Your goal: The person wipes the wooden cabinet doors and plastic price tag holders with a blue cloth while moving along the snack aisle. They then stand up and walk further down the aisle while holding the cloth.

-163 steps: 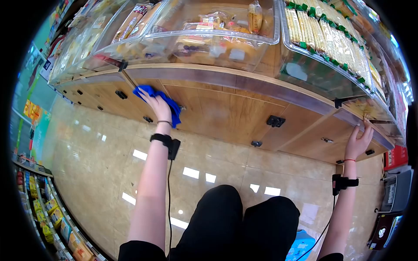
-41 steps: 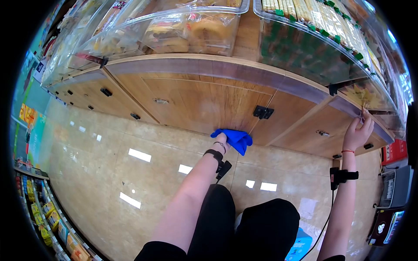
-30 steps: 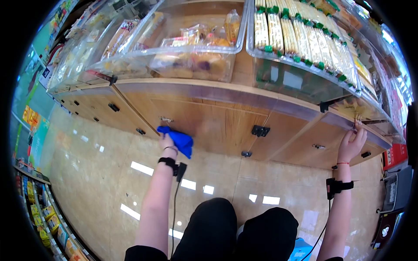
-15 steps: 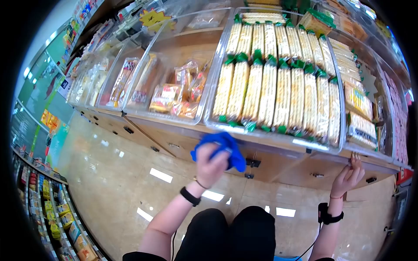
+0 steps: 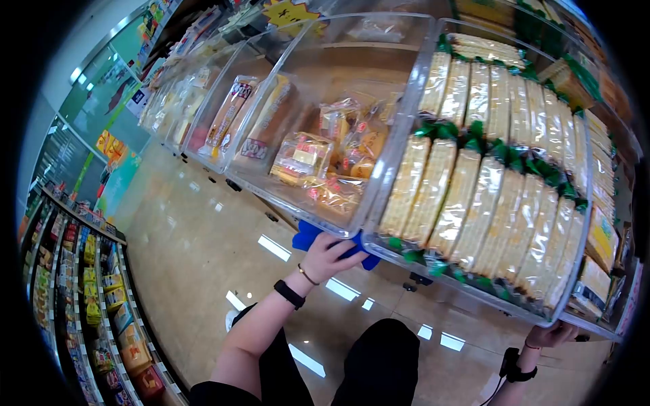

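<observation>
A blue cloth point(image 5: 309, 235) is under my left hand point(image 5: 328, 258), whose fingers press it against the front edge of the shelf, just below the clear bins. Above the hand, one clear bin point(image 5: 261, 183) holds wrapped pastries point(image 5: 301, 157). The bin to its right holds two rows of long wafer-like packs point(image 5: 467, 203) with green ends. My right hand point(image 5: 552, 334) is at the lower front corner of this bin, its fingers partly hidden beneath the edge; whether they grip anything cannot be made out.
More clear bins of packaged food point(image 5: 196, 95) line the display to the left. A yellow star-shaped sign point(image 5: 290, 13) stands at the back. Shelves of snacks point(image 5: 91, 284) are at the lower left. Below the display lies a shiny tiled floor point(image 5: 183, 271).
My left hand has gone from a blurred hold on the bunched cloth to pressing it at the shelf edge. The view has shifted and come closer to the bins. My right hand appears lower.
</observation>
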A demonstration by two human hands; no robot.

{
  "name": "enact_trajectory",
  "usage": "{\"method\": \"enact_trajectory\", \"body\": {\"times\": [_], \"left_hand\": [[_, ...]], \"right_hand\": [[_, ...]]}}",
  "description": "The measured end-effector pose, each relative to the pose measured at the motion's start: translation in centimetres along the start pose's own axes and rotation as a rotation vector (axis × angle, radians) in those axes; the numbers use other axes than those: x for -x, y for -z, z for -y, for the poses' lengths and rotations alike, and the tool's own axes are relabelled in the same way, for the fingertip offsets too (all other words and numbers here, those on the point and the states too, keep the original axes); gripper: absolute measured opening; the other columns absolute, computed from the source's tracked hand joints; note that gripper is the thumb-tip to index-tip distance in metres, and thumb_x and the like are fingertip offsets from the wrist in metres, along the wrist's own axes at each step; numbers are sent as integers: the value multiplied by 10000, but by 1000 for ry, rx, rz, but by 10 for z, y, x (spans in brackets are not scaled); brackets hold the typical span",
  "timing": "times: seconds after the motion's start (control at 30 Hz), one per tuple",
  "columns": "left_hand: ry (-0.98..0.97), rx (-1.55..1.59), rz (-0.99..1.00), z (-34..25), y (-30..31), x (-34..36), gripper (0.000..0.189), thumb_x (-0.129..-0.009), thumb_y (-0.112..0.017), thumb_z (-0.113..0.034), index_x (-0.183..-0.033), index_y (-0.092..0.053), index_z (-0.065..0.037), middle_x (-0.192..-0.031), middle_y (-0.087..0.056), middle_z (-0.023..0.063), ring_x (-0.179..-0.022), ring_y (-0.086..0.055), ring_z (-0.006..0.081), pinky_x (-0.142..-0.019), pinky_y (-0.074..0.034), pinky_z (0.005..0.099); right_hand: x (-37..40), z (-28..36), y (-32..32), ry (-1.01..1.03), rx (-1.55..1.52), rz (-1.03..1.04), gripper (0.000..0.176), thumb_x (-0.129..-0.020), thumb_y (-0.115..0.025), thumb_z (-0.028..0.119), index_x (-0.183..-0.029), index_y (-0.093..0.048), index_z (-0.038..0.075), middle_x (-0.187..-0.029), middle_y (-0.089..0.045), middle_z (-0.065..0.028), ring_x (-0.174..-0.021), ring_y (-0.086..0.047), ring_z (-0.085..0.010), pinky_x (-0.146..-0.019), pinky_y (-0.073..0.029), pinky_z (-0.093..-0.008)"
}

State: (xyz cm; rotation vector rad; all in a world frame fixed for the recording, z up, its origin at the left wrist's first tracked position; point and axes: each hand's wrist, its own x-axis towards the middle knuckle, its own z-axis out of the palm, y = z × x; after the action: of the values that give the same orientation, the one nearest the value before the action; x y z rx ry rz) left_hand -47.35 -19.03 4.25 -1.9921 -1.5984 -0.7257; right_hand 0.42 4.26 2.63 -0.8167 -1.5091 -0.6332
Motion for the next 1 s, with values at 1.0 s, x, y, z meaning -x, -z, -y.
{"method": "enact_trajectory", "body": {"times": [1.0], "left_hand": [[-302,721,205,293,80,121,437,-775,-500,-11,-1201,-525,-104,-1211,-505,85,-1092,-488,277,-944,-417,354]], "right_hand": [[-58,651,-122,93,-81,623,451,-750,-599,74,-1197,-541,53,-1170,-531,-135,-1102,-490,-310,-1009,-333,-452]]}}
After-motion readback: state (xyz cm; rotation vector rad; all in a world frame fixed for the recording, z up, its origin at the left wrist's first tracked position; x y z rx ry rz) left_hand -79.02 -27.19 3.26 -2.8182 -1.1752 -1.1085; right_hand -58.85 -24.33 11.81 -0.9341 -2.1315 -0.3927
